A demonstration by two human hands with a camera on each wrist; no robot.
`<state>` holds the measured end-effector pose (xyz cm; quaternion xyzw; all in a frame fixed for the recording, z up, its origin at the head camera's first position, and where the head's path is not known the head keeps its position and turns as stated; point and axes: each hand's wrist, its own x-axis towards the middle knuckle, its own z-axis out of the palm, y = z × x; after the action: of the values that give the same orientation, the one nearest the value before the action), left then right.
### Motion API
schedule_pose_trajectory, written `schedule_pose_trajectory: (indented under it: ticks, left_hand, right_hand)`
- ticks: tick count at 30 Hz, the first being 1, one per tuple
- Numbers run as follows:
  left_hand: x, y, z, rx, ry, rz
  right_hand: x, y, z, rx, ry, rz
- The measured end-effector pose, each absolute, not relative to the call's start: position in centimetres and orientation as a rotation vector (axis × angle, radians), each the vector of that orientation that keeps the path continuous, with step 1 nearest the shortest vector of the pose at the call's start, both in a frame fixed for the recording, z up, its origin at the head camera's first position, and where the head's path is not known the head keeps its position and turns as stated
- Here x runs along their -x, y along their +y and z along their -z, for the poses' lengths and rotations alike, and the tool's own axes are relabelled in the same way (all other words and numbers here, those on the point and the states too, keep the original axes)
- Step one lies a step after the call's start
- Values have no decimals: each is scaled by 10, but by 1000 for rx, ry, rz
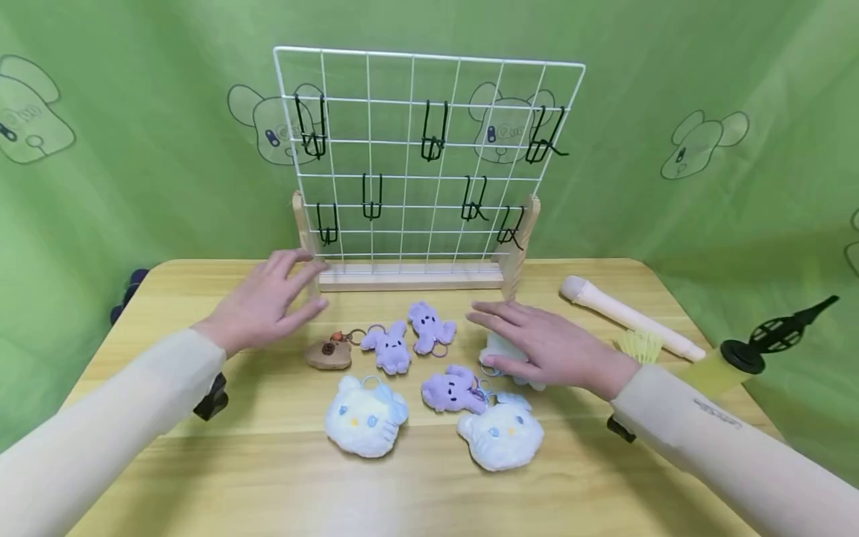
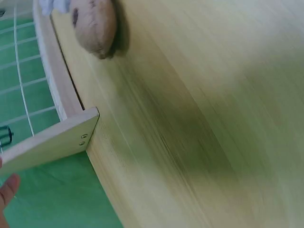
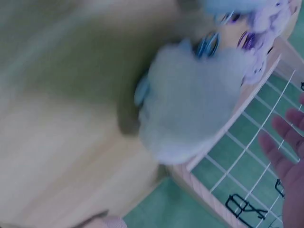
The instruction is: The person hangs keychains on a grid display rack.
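White plush covers the rounded pouch (image 3: 190, 104) that lies on the tabletop (image 1: 268, 477) beneath the right hand (image 1: 546, 349). Light blue parts show at its edge, with blue rings beside it. The right wrist view is dim and blurred, so its upper face appears plain but cannot be confirmed. The right hand's fingers are extended and slightly apart, and grip nothing.

The left hand (image 1: 262, 307) is positioned in front of the left end of the wooden stand (image 1: 411, 282); its fingers are spread, with the thumb apart, and hold nothing. Nearest to it on the tabletop is the brown plush (image 1: 329, 356), an oval body with a dark round detail and a small orange piece on top.

Three lilac plush figures (image 1: 391, 350) lie near the middle, each with dark facial marks. Closer to the person are two white cat-head plushes: the left unit (image 1: 362, 429) and the right unit (image 1: 506, 440). Both have blue eyes, a yellow-orange nose and a light blue bow.

The stand supports a white wire grid (image 1: 412, 57) fitted with seven black hooks (image 1: 433, 142). A pale microphone-shaped object (image 1: 624, 313) lies at the right.
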<state>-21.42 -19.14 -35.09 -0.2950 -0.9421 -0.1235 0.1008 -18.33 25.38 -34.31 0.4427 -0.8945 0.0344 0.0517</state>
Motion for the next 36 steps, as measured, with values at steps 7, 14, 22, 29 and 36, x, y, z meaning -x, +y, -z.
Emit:
schedule_pose_trajectory:
  ticks: [7, 14, 22, 29, 36]
  left_hand:
    - [222, -193, 349, 445, -2750, 841]
    - [238, -192, 350, 179, -2780, 1218]
    - [248, -187, 371, 91, -2758, 1695]
    - [259, -178, 388, 15, -2748, 1760]
    - [260, -171, 394, 39, -2833, 1631]
  right_hand:
    - [168, 244, 341, -1317, -2942, -360]
    - [166, 238, 341, -1182, -3200, -369]
    - [168, 234, 353, -1195, -3323, -345]
    - [168, 231, 359, -1186, -3366, -377]
    - [165, 230, 361, -1179, -3379, -430]
